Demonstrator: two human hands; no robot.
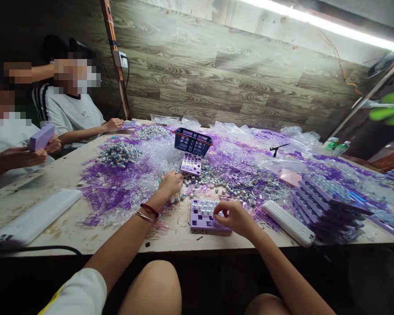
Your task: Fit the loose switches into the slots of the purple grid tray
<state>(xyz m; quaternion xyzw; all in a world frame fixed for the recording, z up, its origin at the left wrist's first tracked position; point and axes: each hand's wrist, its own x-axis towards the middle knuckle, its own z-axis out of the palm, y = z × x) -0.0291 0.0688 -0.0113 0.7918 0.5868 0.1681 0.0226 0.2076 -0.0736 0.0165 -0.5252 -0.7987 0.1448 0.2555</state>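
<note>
Knee [156, 284] at seven o'clock. Right hand [236, 217] at five pinches, apparently seating caps [203, 205]; next needs aligning. Left hand [171, 183] at eight curls; grips unclear.

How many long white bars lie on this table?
2 visible: one white bar left of the left forearm, the other between the purple board and stacked boards.

the left forearm [126, 238] is extended from the near left, and the left hand [171, 183] is held farther out, back upward, its fingers bent and their tips mostly hidden. the right forearm [282, 262] is angled in from the near right; by the right hand [234, 216], thumb and index finger are curved toward each other.
</note>
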